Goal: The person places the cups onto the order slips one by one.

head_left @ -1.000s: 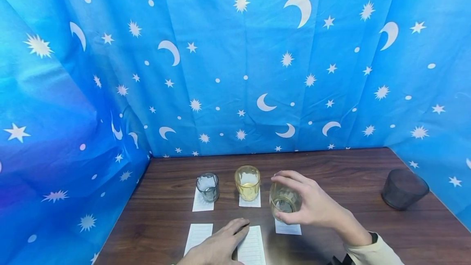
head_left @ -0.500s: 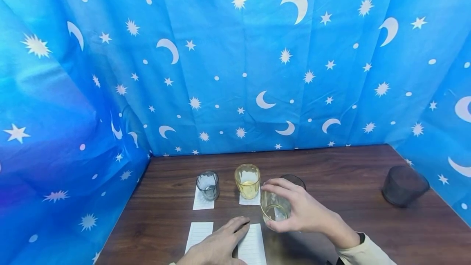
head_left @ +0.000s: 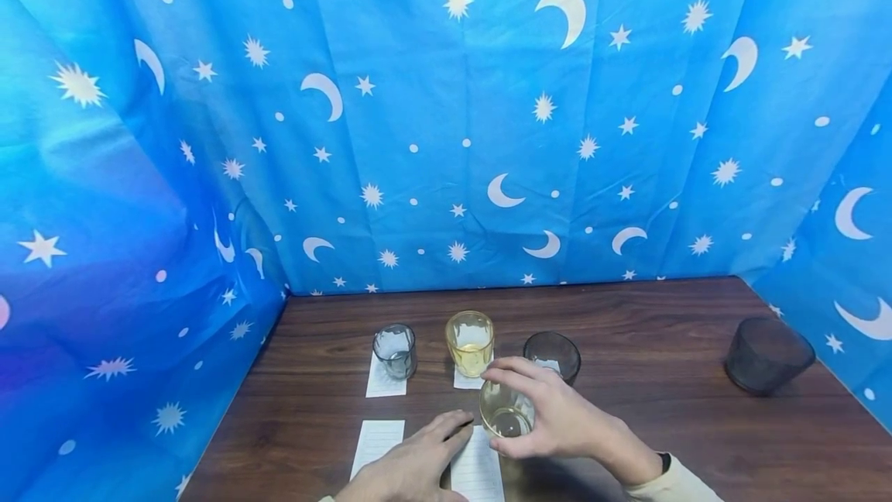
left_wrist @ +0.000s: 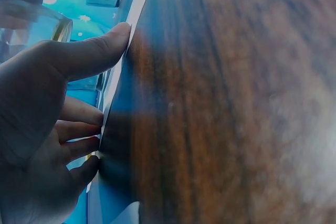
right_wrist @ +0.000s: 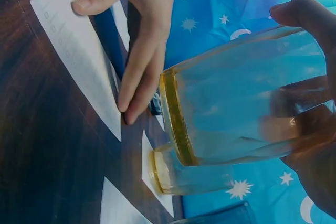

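In the head view my right hand [head_left: 564,417] grips a pale yellow-tinted glass tumbler [head_left: 507,413] from the side, thumb in front and fingers behind. The right wrist view shows the tumbler's thick yellow base [right_wrist: 177,119] raised off the table. My left hand [head_left: 418,463] lies low with extended fingers, its fingertips at the table. Its thumb [left_wrist: 105,51] touches the edge of a lined paper slip [head_left: 477,471], close to the tumbler's left. Another lined slip [head_left: 376,440] lies left of that hand.
Behind my hands, a small grey glass [head_left: 395,351] and a yellow glass [head_left: 470,343] stand on paper slips. A dark glass [head_left: 563,351] stands behind my right hand, partly covered. Another dark glass [head_left: 770,355] is far right. Blue star-printed cloth [head_left: 446,115] surrounds the table [head_left: 662,355].
My right hand has carried the tumbler left and toward the front, uncovering the dark glass behind it. My left hand has stayed in place.
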Demonstrator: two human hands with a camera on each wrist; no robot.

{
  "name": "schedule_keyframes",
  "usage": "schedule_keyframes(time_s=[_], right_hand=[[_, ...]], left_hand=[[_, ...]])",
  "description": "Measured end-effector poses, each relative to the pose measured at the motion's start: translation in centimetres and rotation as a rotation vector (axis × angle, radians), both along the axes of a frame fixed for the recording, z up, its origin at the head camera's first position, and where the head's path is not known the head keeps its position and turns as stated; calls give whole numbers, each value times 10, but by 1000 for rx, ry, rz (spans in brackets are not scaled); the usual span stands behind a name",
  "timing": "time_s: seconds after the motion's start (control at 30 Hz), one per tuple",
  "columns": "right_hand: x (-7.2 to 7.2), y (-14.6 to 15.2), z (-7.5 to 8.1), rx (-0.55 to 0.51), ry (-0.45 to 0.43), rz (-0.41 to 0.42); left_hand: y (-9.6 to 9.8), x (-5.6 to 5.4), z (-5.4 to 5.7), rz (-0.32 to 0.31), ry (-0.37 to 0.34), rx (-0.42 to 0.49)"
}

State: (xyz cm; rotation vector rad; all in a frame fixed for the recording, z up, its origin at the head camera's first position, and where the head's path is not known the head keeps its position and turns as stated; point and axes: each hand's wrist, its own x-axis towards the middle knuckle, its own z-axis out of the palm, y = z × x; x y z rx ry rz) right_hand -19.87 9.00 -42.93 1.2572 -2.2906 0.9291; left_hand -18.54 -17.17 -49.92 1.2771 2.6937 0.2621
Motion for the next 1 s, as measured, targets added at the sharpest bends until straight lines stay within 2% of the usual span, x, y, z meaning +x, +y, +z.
schedule_keyframes(time_s=[0.17, 0.43, 0.6, 0.83, 1.0], right_hand=[[2, -5, -5, 12, -58, -7], [0, -12, -10, 21, -24, 17], [0, -14, -14, 24, 0, 26], [1, -16, -15, 32, -38, 23], [0, -18, -17, 31, -2, 33]], left_hand=[[0, 1, 1, 21, -34, -5], [1, 2, 0, -5, 72, -8], [1, 3, -1, -17, 98, 12], [-1, 2, -4, -39, 145, 31], [-2, 1, -6, -49, 158, 40]])
